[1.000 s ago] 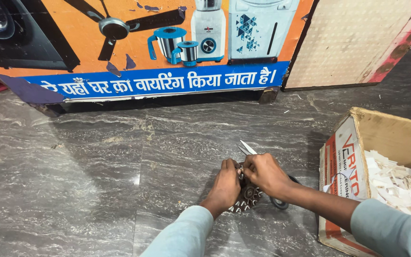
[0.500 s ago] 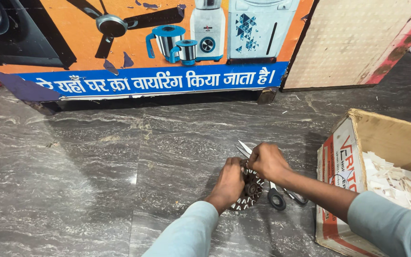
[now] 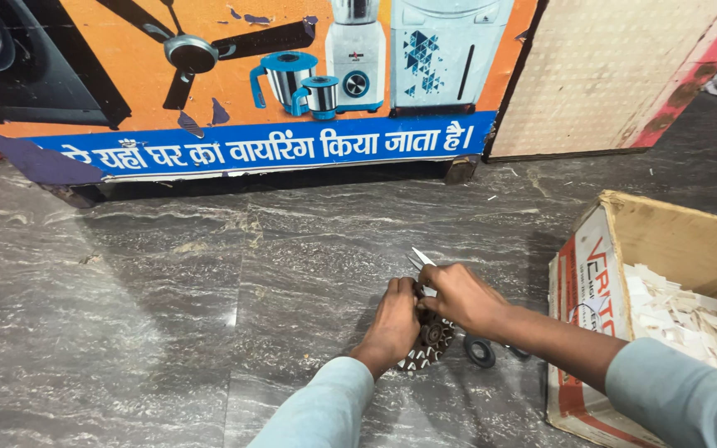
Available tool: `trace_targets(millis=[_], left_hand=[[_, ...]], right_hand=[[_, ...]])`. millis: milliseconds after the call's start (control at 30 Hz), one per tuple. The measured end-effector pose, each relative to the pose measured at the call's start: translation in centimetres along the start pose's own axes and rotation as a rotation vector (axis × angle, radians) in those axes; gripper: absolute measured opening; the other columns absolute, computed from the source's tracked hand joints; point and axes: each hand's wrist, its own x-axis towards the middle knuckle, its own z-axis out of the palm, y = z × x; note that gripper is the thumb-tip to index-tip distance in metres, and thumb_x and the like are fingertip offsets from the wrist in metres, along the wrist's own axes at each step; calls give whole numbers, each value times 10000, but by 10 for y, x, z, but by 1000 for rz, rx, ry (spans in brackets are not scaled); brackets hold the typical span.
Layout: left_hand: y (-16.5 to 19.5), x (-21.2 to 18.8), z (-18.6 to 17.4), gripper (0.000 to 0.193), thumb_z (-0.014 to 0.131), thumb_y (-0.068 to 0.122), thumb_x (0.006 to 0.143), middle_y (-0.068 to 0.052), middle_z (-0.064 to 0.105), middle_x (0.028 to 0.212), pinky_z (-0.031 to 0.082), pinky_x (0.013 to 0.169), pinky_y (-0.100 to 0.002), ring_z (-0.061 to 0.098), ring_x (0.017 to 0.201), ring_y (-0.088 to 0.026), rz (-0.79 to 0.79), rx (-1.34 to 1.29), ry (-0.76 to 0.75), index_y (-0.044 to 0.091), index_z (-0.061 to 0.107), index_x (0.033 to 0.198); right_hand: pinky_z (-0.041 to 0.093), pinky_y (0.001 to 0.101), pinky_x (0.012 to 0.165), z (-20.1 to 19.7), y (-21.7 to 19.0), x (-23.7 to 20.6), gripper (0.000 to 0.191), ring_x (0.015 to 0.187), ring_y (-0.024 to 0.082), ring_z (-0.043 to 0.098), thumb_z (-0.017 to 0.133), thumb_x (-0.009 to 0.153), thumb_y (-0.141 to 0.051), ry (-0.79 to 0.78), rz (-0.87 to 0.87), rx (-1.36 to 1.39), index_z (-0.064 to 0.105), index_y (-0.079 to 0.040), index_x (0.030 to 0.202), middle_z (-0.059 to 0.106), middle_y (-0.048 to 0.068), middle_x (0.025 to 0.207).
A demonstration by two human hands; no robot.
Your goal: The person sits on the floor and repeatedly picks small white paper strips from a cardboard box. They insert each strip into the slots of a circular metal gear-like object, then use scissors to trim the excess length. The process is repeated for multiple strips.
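Down on the grey marble floor point(image 3: 168, 332), my left hand point(image 3: 396, 319) curls over a round, dark metal core point(image 3: 429, 342) with a toothed rim lined by pale slips, gripping its edge so that most of it is hidden beneath my knuckles. My right hand point(image 3: 456, 297) closes from the other side, fingers pinched on a thin white strip point(image 3: 421, 257) that pokes out past them; how far it runs into the core I cannot tell. Just beside the core lies a small black rubbery ring point(image 3: 480, 351), and another dark bit beyond it is half covered by my forearm. Near my right arm stands an open cardboard box point(image 3: 624, 224) of flat, pale paper slips point(image 3: 678, 315), cut off at the frame's edge. Farther off, a glossy orange-and-blue appliance poster point(image 3: 234, 91) leans beside a dimpled cream board point(image 3: 616, 66).
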Motion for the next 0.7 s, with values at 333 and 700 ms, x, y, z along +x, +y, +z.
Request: trace_targets(millis=[333, 700], left_hand=[[0, -8, -8, 386, 488, 62, 957, -251, 469, 1309, 415, 1087, -488, 502, 1256, -421, 33, -76, 8, -26, 413, 1326], [-5, -16, -10, 387, 553, 112, 945, -266, 485, 1280, 422, 1075, -496, 511, 1235, -427, 136, 44, 33, -41, 423, 1276]], right_hand=[[587, 439, 781, -3, 24, 1, 417, 915, 342, 732, 821, 753, -148, 139, -265, -13, 703, 0, 1124, 743, 183, 1036], [629, 350, 766, 14, 39, 5, 246, 834, 251, 780, 683, 836, -34, -22, -120, 54, 725, -23, 1078, 765, 145, 973]])
